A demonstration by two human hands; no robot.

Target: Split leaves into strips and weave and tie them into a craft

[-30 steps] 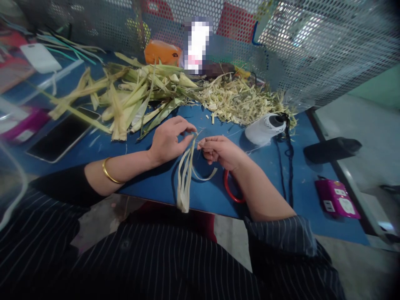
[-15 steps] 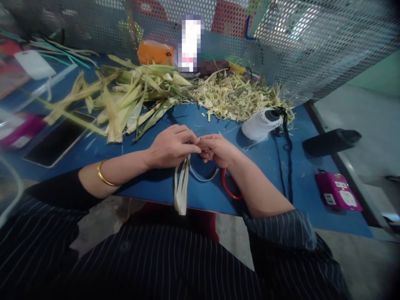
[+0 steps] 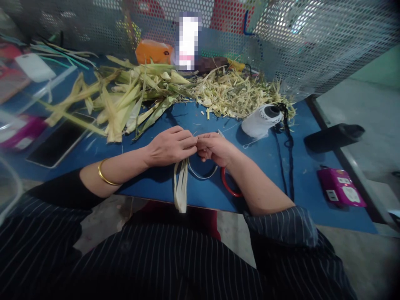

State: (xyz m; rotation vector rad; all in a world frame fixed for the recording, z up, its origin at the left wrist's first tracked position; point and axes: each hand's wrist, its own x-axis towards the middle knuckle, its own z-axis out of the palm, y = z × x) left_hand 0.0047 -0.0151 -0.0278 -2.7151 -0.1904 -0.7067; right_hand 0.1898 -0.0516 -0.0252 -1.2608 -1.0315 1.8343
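My left hand (image 3: 171,146) is closed, with a strip of dried corn husk (image 3: 180,189) hanging from under its fingers, split lengthwise into narrow ribbons. Fingertips of my right hand (image 3: 216,149) are pinched against those of the left, and what lies between them is hidden. Below the hands a thin pale curved band (image 3: 203,178) arcs from the husk toward the right wrist. Beside that wrist a red loop (image 3: 230,187) rests on the table, partly covered by the forearm. A white thread cone (image 3: 258,124) stands to the right, and a loose thread trails from it.
Whole corn husks (image 3: 125,98) lie in a heap at back left, beside shredded husk (image 3: 237,93). A phone (image 3: 61,141) lies on the left. On the right are black cords (image 3: 290,162), a dark cylinder (image 3: 333,136) and a purple box (image 3: 342,187). Perforated metal screen (image 3: 290,54) stands behind.
The left thumb has tucked in under the fingers, and the left fingers now lie closer over the right fingertips. The husk strip hangs almost as before; the view has shifted slightly.
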